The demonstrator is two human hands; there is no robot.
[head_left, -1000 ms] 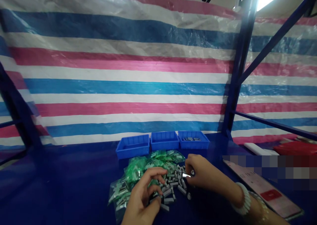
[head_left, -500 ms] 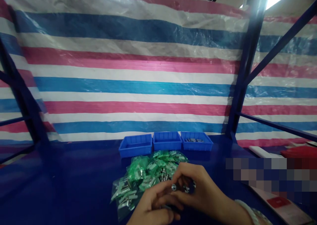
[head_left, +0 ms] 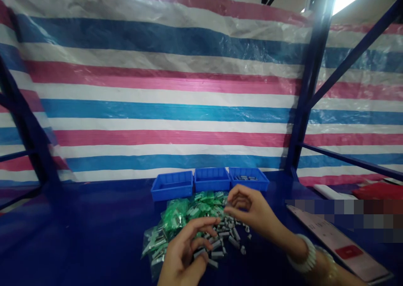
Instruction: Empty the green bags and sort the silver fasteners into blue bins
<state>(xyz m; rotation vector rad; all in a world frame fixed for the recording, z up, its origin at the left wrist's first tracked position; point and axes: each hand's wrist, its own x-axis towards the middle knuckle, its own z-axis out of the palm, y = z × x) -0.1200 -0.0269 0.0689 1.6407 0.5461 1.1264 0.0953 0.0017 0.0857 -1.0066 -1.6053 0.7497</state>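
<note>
From my end, two hands, ungloved: left hand [head_left: 181, 254] and right hand [head_left: 253, 208]. Right forearm [head_left: 285, 233] bare as far as I see. Two bracelets there: white bracelet [head_left: 311, 254], chunky, ridged, close-set segments like beads; gold-toned bracelet [head_left: 331, 267] just beside, farther up arm, pale glints, too blurred for me to tell links from beads.

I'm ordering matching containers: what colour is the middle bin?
The middle bin is blue, clearest in the head view.

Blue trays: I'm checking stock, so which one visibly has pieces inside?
The rightmost tray: small pieces lie inside it, whereas none show in the middle tray or left tray.
</note>
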